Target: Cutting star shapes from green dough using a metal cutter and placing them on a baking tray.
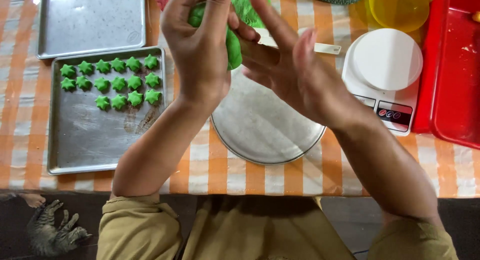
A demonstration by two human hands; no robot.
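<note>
Head view: green dough [233, 45] half-hidden between hands [200, 45].

left hand [200, 45] curled, right hand [295, 70] seemingly open-fingered

I am seeing a baking tray [80, 140] lying left of the hands, carrying rows of green star-shaped cookies [111, 81] in its upper half. A second, bare tray [90, 20] is sitting beyond it. A round metal plate [260, 127] is resting right beneath the hands on the orange-checked tablecloth [220, 175]. Right of the hands a white kitchen scale [385, 70] is standing, with a yellow bowl [399, 7] beyond it and a red tray [452, 70] at the far right. A tabby cat [50, 229] is lying on the floor, low left
</note>
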